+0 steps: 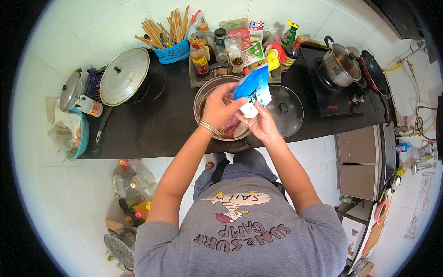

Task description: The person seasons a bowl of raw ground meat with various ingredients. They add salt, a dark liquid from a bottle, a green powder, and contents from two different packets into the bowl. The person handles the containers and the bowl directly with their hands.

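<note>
Left hand (216, 109) and right hand (264, 124), nearly closed, pinched a blue-white packet (256, 90) mid-frame; seasoning meat (230, 128) seemed underway, calling next for controlled tipping.

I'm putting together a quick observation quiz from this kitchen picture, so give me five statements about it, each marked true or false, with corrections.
1. Both the left hand and the right hand are on the blue-and-white packet. True.
2. The glass lid covers the pot in front of the person. False: the glass lid lies to the right of the pot, which is uncovered.
3. Chopsticks stand in a blue basket. True.
4. The bracelet is on the right wrist. False: the bracelet is on the left wrist.
5. The black stove is toward the right end of the counter. True.
</note>
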`<action>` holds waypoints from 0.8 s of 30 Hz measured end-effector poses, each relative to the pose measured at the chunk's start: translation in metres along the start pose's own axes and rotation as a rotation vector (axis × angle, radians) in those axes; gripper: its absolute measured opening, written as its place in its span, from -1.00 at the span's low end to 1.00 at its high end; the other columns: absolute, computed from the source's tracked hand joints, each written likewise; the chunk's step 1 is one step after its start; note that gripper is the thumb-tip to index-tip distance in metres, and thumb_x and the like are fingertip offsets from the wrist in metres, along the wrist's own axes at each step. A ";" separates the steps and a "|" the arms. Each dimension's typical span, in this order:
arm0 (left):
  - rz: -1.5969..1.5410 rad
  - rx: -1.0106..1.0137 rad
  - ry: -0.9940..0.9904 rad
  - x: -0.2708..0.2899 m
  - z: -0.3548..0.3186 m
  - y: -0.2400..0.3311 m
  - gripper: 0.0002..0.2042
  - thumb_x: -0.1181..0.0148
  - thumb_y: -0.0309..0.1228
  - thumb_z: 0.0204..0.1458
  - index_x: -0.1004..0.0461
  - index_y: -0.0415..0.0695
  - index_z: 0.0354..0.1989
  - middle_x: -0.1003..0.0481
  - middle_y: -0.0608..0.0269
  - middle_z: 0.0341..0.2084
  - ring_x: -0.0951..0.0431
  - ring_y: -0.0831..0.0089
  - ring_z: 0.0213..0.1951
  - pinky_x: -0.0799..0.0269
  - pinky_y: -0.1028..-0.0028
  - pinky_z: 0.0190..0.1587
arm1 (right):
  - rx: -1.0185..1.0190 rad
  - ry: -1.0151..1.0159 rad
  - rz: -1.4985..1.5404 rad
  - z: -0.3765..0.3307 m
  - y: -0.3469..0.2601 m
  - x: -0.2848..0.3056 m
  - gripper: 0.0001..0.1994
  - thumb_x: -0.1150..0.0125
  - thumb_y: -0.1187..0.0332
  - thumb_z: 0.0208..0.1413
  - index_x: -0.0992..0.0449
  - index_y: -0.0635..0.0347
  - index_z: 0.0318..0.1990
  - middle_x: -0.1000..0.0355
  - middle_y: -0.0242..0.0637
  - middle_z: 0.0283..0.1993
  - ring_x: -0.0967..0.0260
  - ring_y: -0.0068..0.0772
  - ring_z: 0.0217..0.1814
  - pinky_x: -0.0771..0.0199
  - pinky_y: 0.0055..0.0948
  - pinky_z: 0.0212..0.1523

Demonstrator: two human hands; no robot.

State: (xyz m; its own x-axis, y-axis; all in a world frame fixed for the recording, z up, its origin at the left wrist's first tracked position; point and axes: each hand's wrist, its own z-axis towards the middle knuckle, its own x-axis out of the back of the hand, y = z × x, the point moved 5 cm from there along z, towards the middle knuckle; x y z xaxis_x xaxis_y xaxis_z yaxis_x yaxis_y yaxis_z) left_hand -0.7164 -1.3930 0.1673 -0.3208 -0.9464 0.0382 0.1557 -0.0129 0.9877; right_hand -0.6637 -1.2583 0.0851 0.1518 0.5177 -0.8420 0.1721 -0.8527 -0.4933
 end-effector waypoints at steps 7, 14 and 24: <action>0.446 -0.122 -0.106 0.026 0.032 0.004 -0.81 -0.25 -0.36 -0.05 -0.50 -0.25 -0.50 -0.48 0.30 -0.58 -0.42 0.62 -0.50 -0.30 0.54 -0.46 | 0.116 0.111 -0.190 -0.008 0.002 0.009 -0.60 -0.16 0.52 0.05 -0.26 0.21 0.07 -0.39 -0.24 -0.01 -0.42 -0.21 -0.01 -0.49 -0.10 -0.01; 0.133 -0.051 -0.085 0.040 0.028 -0.044 -0.80 -0.23 -0.38 -0.05 -0.49 -0.21 -0.28 -0.52 0.21 -0.49 -0.47 0.55 -0.48 -0.38 0.52 -0.38 | 0.313 0.225 -0.450 -0.014 -0.026 0.011 -0.61 -0.22 0.60 -0.03 -0.32 0.24 -0.01 -0.44 -0.25 -0.10 -0.46 -0.35 -0.12 -0.53 -0.34 -0.11; 0.455 0.040 0.152 0.105 -0.026 -0.099 -0.84 -0.17 -0.43 -0.02 -0.50 -0.22 -0.28 -0.50 0.20 -0.50 -0.47 0.50 -0.48 -0.40 0.51 -0.37 | 0.365 0.391 -0.830 -0.025 -0.032 0.029 -0.64 -0.29 0.58 -0.09 -0.36 0.30 -0.09 -0.46 -0.26 -0.17 -0.43 -0.50 -0.21 -0.48 -0.47 -0.17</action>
State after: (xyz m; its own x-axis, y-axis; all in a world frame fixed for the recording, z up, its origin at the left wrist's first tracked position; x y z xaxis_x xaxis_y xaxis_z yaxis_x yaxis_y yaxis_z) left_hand -0.7414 -1.4989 0.0701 -0.0877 -0.8897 0.4480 0.2112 0.4229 0.8812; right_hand -0.6405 -1.2145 0.0817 0.4410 0.8920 -0.0993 0.0690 -0.1440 -0.9872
